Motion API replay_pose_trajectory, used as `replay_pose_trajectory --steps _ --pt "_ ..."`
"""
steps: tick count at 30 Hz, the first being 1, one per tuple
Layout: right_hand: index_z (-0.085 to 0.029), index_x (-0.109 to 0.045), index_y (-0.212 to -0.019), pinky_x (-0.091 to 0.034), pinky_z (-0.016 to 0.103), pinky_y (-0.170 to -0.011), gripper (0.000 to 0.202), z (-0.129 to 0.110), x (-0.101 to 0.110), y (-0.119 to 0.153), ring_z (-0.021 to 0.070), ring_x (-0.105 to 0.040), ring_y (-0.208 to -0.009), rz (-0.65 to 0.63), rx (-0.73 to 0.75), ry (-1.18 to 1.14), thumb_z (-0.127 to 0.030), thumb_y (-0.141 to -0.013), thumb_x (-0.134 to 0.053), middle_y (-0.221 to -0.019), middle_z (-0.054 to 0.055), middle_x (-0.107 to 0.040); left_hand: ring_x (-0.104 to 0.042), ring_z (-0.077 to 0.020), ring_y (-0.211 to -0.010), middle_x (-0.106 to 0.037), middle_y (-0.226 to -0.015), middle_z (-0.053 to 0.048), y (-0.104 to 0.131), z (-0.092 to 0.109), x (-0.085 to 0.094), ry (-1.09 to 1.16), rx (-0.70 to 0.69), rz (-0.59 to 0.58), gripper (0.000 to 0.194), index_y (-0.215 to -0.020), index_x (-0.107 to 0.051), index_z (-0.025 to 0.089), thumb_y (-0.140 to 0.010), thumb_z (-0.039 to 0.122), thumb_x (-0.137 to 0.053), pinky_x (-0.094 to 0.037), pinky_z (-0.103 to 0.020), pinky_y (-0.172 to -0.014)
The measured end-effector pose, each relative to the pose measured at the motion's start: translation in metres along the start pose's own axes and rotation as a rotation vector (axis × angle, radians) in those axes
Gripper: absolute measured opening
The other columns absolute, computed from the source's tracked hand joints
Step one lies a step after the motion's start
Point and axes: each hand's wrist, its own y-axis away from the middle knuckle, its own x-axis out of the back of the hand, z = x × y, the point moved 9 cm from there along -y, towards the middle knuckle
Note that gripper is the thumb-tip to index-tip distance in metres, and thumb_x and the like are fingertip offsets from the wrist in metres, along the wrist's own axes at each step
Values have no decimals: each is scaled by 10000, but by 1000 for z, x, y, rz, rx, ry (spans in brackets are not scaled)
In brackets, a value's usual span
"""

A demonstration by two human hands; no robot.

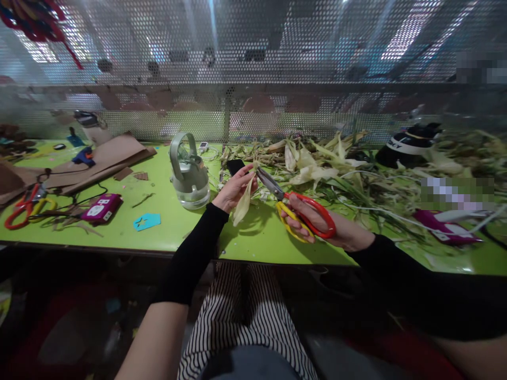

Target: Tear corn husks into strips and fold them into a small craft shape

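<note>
Pale corn husk [243,205] hangs from the closed fingers of my left hand [236,187], above the front part of the green table. My right hand [311,214] grips scissors [325,220] with one red and one yellow handle. Their blades point up and left, and the tips reach the upper end of the husk beside my left fingertips. Whether the blades are cutting into it, I cannot tell. A dark phone-like object [235,166] lies just behind my left hand.
A heap of loose husks [312,163] spreads across the table's [170,232] back and right. Left of my hands stands a pale green water bottle [189,179]. Farther left lie a blue paper piece [147,221], a purple power strip [102,207] and other scissors [24,208]. Perforated metal screen [225,63] rises behind.
</note>
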Motion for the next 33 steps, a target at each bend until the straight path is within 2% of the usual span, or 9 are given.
replay_pose_trajectory --steps 5,11,15,20,25,28,33 --pt "-221 -491 -854 -296 158 -306 575 3 7 3 47 -322 -379 82 -28 39 -780 -808 -618 -553 -76 -407 -575 -35 -608 -609 -748 25 1 0 -2 27 8 9 210 -1040 -665 173 -904 30 -594 -491 -158 -706" --pt "-208 -499 -843 -333 167 -342 597 8 4 4 49 -363 -407 -12 -2 -55 -795 -809 -603 -579 -66 -435 -571 -21 -596 -588 -726 36 2 6 -2 103 -31 17 146 -955 -621 168 -951 46 -539 -482 -129 -678" --pt "-205 -515 -823 -338 169 -342 597 11 1 8 51 -365 -412 -35 1 -82 -798 -822 -584 -584 -66 -429 -575 -20 -598 -607 -743 40 2 7 -2 96 -40 9 141 -986 -637 174 -931 57 -580 -489 -131 -687" --pt "-191 -533 -773 -337 150 -331 634 16 -3 7 34 -374 -388 -77 -41 -97 -814 -751 -652 -565 -63 -456 -585 -18 -604 -621 -748 33 2 7 0 104 -34 34 139 -974 -647 161 -943 51 -568 -489 -127 -685" --pt "-186 -534 -763 -360 147 -343 633 14 -6 3 29 -389 -386 -113 -10 -99 -810 -768 -634 -568 -59 -465 -584 -12 -607 -624 -758 36 2 5 0 116 -24 35 167 -1028 -672 153 -936 46 -583 -501 -127 -732" --pt "-184 -529 -736 -356 146 -334 647 12 -7 1 30 -383 -383 -104 -3 -97 -823 -758 -627 -557 -57 -458 -583 -11 -606 -623 -761 37 3 4 -1 118 -20 32 187 -1060 -669 156 -932 45 -591 -505 -125 -739" --pt "-185 -551 -743 -346 154 -304 698 13 -5 -3 36 -365 -368 -61 -21 -121 -872 -671 -654 -530 -60 -454 -579 -16 -588 -618 -754 32 4 2 -4 106 -5 19 201 -1073 -649 151 -932 31 -573 -491 -114 -657"
